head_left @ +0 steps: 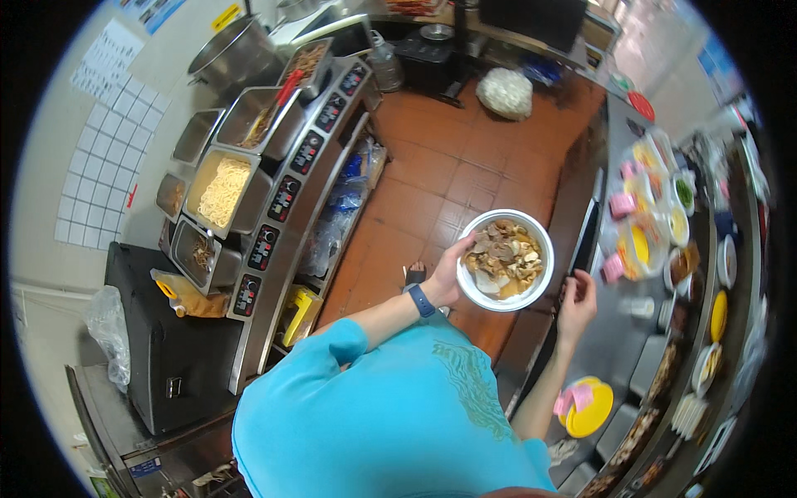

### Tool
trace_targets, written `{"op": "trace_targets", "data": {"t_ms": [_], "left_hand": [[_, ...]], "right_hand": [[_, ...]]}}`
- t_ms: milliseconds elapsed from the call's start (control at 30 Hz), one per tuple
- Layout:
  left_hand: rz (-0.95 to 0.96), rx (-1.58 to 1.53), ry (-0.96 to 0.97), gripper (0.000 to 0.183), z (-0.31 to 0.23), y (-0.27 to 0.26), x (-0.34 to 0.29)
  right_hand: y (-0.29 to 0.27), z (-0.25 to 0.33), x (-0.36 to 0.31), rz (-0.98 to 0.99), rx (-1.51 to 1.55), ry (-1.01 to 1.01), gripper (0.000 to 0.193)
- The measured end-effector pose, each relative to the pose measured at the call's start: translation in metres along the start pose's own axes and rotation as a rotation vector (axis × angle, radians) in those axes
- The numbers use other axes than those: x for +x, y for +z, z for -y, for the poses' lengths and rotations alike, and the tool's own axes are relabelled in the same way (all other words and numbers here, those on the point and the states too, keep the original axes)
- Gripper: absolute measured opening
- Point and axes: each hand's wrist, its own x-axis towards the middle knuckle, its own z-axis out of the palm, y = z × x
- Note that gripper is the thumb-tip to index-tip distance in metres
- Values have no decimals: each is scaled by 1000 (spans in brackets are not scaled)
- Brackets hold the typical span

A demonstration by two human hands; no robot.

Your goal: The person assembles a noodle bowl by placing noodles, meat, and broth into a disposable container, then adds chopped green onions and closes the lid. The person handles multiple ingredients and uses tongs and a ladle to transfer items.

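My left hand [444, 280] grips the near-left rim of a round white bowl [545, 267], held level above the tiled floor. Inside it lies food [503, 251]: brown sliced pieces and paler chunks. A dark watch band circles that wrist. At the front edge of the steel counter on the right is my right hand [579, 305], its fingers curled together beside a dark strip along that edge. Whatever those fingers may hold is too small or hidden to make out.
Metal pans [199, 178] of noodles and other food line the cooker unit [286, 195] on the left. Lidded tubs [643, 241], pink slips and yellow lids [591, 415] sit on the right counter [610, 340]. A white bag [505, 93] rests on the floor ahead.
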Motion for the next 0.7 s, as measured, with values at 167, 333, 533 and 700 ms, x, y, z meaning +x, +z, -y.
{"op": "trace_targets", "data": {"t_ms": [167, 333, 533, 700], "left_hand": [[-103, -79, 257, 53, -141, -91, 5], [-216, -270, 487, 52, -227, -137, -27], [-412, -435, 817, 51, -280, -159, -58], [-505, -567, 1131, 50, -295, -169, -66]], "right_hand": [[225, 99, 85, 372, -91, -368, 15], [438, 183, 124, 799, -86, -504, 21], [668, 265, 171, 959, -57, -861, 44], [803, 315, 178, 1226, -343, -1217, 70]]}}
